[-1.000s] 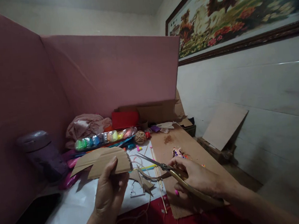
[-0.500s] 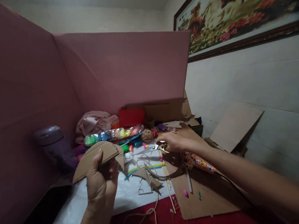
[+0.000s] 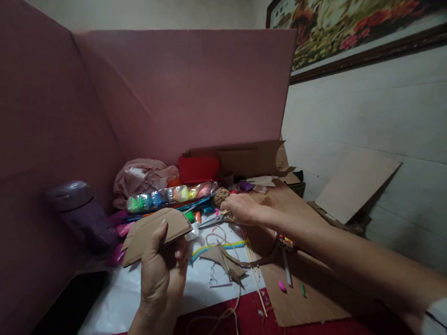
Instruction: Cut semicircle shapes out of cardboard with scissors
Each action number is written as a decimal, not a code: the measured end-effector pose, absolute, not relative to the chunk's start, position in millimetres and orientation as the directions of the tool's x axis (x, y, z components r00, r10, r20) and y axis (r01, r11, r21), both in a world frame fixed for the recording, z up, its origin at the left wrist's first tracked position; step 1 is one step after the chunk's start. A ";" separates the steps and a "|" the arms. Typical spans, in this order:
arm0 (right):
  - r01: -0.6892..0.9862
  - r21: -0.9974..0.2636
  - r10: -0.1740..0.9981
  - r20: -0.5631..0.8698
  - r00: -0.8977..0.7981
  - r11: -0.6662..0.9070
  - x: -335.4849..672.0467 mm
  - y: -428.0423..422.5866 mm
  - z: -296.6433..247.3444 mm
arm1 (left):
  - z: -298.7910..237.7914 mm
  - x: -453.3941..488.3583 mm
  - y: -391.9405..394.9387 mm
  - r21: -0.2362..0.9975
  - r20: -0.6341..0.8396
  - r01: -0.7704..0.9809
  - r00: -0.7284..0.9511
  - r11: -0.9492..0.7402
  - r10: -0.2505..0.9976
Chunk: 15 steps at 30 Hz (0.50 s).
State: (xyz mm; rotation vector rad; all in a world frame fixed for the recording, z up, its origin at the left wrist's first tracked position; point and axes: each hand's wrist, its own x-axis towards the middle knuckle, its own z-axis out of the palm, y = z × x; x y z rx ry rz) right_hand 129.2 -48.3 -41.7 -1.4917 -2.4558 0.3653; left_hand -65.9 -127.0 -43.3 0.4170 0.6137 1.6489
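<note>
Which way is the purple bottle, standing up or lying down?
Standing up: the bottle has its lid at the top and its body below.

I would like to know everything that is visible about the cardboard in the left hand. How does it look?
The cardboard is plain brown, with a curved upper edge and a rough, corrugated-looking cut edge at its right end. Its left end is uneven; whether several pieces overlap there is hard to tell. The left hand has it tilted in its grip, thumb on the upper face, fingers beneath. The scissors' blades lie just to its right.
</note>
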 end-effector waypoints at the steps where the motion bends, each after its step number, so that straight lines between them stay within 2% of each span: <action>1: 0.829 -0.328 0.886 0.066 -0.458 0.453 125.9 -55.0 -40.6 | -43.3 -65.4 -127.4 0.607 -0.081 -0.791 -0.162 -0.080 0.984; 6: 0.778 -0.235 0.801 0.000 -0.599 0.582 111.5 -100.6 -55.2 | -46.9 -63.0 -127.7 0.618 -0.054 -0.780 -0.167 -0.099 0.984; 10: 0.866 -0.176 0.879 -0.001 -0.476 0.469 101.3 -122.3 -80.0 | -49.0 -61.0 -128.3 0.619 -0.049 -0.780 -0.150 -0.088 0.987; 15: 0.870 -0.205 0.892 0.044 -0.450 0.449 95.2 -122.2 -93.9 | -48.9 -59.2 -129.0 0.608 -0.051 -0.791 -0.118 -0.063 0.992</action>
